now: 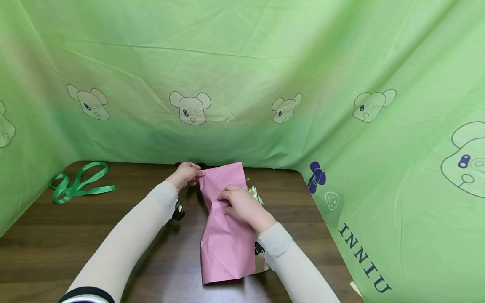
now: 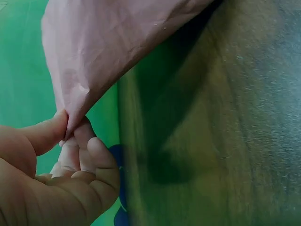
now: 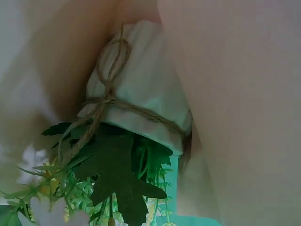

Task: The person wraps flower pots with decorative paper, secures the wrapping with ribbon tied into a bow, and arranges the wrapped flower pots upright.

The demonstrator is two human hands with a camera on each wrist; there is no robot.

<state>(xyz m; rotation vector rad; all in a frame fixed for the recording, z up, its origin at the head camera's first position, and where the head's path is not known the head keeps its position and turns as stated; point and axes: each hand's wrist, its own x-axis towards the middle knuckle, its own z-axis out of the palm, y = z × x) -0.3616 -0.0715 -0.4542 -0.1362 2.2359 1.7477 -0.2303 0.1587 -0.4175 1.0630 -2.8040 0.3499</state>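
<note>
Dark wood bench point(image 1: 113, 235) walled by green bear-print cloth point(image 1: 242, 63). Mid-wrap: pink paper point(image 1: 227, 235) folded over a twine-tied bouquet point(image 3: 127, 155) at bench centre. Left hand point(image 1: 186, 174) pinching the sheet's far corner, grip closed tight; right hand point(image 1: 244, 207) pressing the fold, fingers bent. Next, likely, drawing the corner across. Green ribbon point(image 1: 77, 184) well apart at left; cloth close beyond.
</note>
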